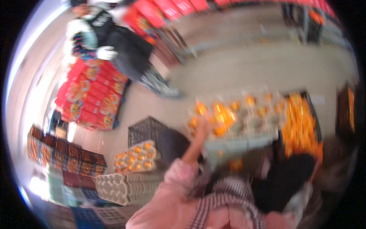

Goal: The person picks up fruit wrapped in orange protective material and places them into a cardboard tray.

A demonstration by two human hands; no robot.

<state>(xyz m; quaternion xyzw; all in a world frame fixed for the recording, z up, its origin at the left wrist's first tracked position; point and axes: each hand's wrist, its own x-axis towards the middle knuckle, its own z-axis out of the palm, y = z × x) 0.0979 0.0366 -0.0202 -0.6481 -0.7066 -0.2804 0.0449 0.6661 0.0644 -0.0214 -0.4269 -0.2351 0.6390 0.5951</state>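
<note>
My left hand (203, 124) reaches over the left part of a moulded fruit tray (254, 123), among shiny orange fruits (224, 116). Blur hides whether its fingers grip one. More fruits sit in cups along the tray's far side, while several middle cups show bare grey. Close to the tray's right end stands a dark crate (313, 114) heaped with orange fruit (298, 123). My right hand (318, 160) seems to be at the near right corner of that crate, smeared by motion and partly covered by my dark-clothed knee (288, 177); its grip is unclear.
Left of me, another fruit-filled tray (135, 157) lies near stacked trays (140, 186) and an upturned-looking black crate (145, 128). Filled crates (67, 156) line the far left. Beyond, a person (114, 43) with a white glove stands by stacked red cartons (93, 94).
</note>
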